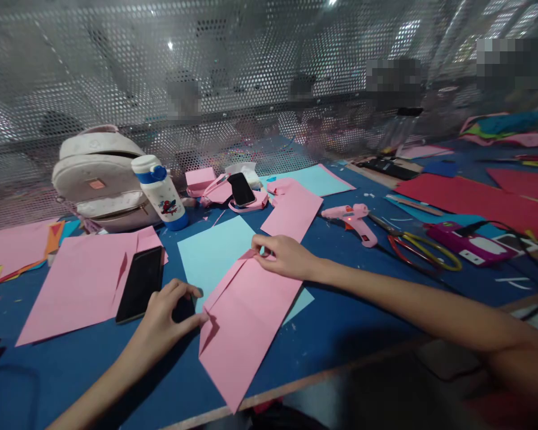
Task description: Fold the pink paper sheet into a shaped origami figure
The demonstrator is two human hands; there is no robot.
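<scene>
A pink paper sheet (pixel 255 310) with a folded strip along its upper left edge lies near the table's front edge, partly over a light blue sheet (pixel 224 245). My right hand (pixel 282 255) pinches the upper end of that fold. At the fold's lower left end is my left hand (pixel 173 304), its thumb touching the paper and its fingers apart. Beside my left hand, a black phone (pixel 141 283) rests on another pink sheet (pixel 80 280). Another pink piece (pixel 293 209) lies beyond my right hand.
Behind stand a white backpack (pixel 103 179) and a bottle (pixel 160 194). To the right are a pink glue gun (pixel 352 221), scissors (pixel 424 248), a purple device (pixel 470 243) with cables and red sheets (pixel 466 200). A perforated metal screen (pixel 260 77) rises behind the blue table (pixel 341 322).
</scene>
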